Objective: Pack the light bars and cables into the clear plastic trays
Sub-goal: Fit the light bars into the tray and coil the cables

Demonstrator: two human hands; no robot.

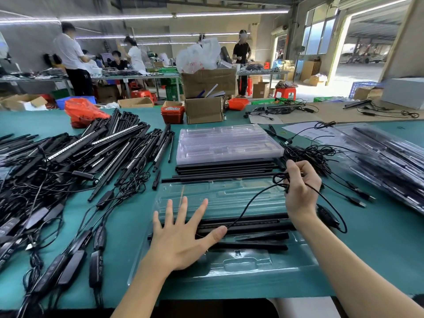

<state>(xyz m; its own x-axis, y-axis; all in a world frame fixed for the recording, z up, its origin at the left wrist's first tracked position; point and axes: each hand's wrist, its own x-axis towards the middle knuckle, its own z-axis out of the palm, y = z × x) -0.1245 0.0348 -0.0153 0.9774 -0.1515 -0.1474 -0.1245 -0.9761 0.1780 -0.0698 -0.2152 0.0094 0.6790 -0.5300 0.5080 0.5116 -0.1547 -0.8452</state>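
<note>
At the bottom centre of the frame, the left hand (181, 239) lies spread, fingers apart, on the clear tray (220, 267), which holds black light bars (252, 226). Right of centre, the right hand (300, 189) pinches a looped black cable (252, 203) above the tray. More trays (227, 143) are stacked behind.

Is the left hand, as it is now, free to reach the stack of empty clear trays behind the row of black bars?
Probably yes. The left hand is open and holds nothing, and the stack of empty trays lies straight ahead; only the low black bars lie between.
</note>
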